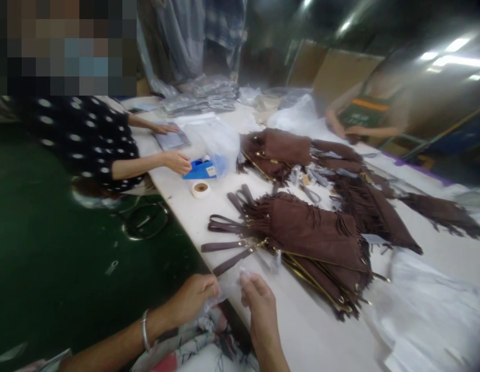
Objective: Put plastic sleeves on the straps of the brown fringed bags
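My left hand (193, 298) and my right hand (259, 305) are at the near edge of a white table (302, 330). Both are closed in a pinch on a small clear plastic bag (229, 283) stretched between them. A silver bracelet (145, 330) sits on my left wrist. Just beyond my hands lies a stack of brown suede fringed bags (309, 232) with gold zips and brown straps (224, 227) trailing toward me.
Another heap of brown fringed bags (282, 150) lies farther back. A person in a dotted black top (84, 139) reaches for a blue tape dispenser (201, 169); a tape roll (200, 189) lies nearby. A second person (364, 119) works opposite. White plastic sheets (429, 310) cover the right.
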A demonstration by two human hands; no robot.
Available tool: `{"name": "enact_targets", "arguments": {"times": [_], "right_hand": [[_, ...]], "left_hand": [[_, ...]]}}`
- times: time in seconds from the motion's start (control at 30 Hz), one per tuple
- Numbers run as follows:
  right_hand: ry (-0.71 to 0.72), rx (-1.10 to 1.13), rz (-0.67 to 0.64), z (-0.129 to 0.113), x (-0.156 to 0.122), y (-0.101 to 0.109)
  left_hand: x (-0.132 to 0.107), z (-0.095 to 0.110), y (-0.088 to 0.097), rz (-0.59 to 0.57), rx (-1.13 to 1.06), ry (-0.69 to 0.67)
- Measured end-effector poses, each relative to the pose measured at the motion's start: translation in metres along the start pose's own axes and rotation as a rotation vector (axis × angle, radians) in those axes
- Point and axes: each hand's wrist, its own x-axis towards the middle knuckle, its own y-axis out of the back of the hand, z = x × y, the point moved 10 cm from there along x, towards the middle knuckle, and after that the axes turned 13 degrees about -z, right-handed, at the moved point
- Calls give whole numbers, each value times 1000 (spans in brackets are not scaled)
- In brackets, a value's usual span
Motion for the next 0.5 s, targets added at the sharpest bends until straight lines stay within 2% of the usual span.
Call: {"name": "enact_targets", "arguments": {"times": [0.17, 0.3, 0.43, 0.5], "right_hand": [[30, -45, 107, 3, 4, 1], [8, -156, 207, 11, 0, 9], [-6, -331, 187, 9, -2, 4], [-28, -339, 140, 11, -2, -4]], "left_hand": [[-8, -12, 14, 58, -132, -6], [-10, -18, 13, 38, -79, 20], [-13, -22, 14, 10, 73, 36], [-17, -26, 19, 25, 145, 37]]}}
